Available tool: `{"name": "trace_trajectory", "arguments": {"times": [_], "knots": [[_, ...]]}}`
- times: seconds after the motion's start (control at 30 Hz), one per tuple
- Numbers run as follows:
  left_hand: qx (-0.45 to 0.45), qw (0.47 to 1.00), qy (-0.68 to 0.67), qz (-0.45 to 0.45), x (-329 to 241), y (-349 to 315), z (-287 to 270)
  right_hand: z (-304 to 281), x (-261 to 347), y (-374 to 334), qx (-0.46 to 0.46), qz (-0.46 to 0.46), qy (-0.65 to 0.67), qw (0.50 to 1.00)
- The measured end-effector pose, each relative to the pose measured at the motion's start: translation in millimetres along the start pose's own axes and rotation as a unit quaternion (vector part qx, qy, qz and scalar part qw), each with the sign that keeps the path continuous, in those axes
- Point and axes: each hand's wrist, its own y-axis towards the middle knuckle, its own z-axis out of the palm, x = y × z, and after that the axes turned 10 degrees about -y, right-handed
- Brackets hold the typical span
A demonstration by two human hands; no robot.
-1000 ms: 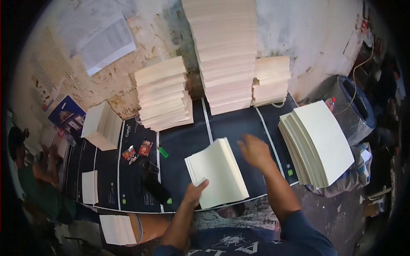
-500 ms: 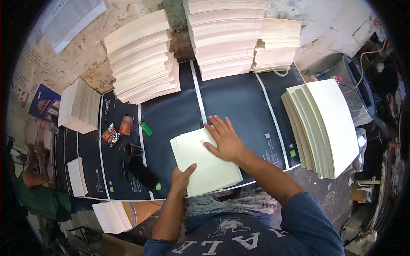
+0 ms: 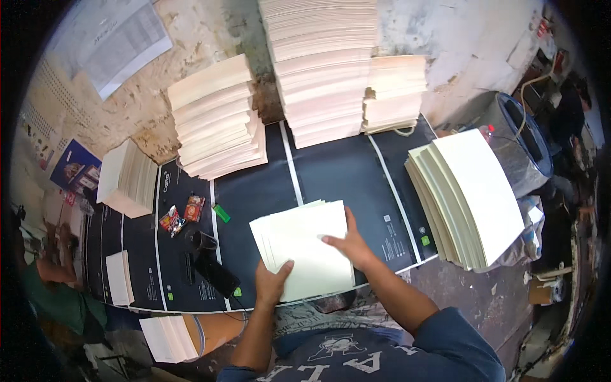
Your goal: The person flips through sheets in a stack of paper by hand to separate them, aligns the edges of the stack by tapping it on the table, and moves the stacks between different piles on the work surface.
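Observation:
A small stack of cream paper sheets [image 3: 305, 248] is held between my two hands at the front edge of the black-covered table [image 3: 245, 184]. Its sheets are slightly fanned at the far and left edges. My left hand [image 3: 272, 281] grips the near left side, thumb on top and fingers hidden beneath. On the right side, my right hand [image 3: 351, 242] grips the stack with its thumb lying on the top sheet and its other fingers around the edge, mostly hidden.
Tall paper stacks [image 3: 324, 76] stand along the back wall, with another large stack [image 3: 477, 191] at the right. A black phone [image 3: 216, 274], a dark cup [image 3: 202, 240], a green lighter [image 3: 221, 213] and red packets [image 3: 194, 208] lie left. At far left is another person [image 3: 57, 280].
My right hand has gone from lying flat on the top sheet to gripping the stack's right side. The stack looks slightly turned and its sheets more fanned. My left hand keeps its grip.

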Motion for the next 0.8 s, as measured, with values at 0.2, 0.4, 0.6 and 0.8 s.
{"name": "trace_trajectory", "arguments": {"times": [0.2, 0.4, 0.6, 0.8], "knots": [[0.128, 0.981, 0.002, 0.145, -37, -4, 13, -26, 46, -25, 0.137, -0.117, -0.025, 0.983], [0.194, 0.971, -0.127, 0.060, 3, 0, 1, -39, 19, -25, 0.214, -0.180, -0.065, 0.958], [0.211, 0.975, 0.028, 0.065, 38, 16, -8, -39, 14, -31, 0.203, -0.222, -0.154, 0.941], [0.177, 0.983, 0.040, 0.016, 22, -1, 5, -41, -2, -28, 0.206, -0.182, -0.159, 0.948]]}}
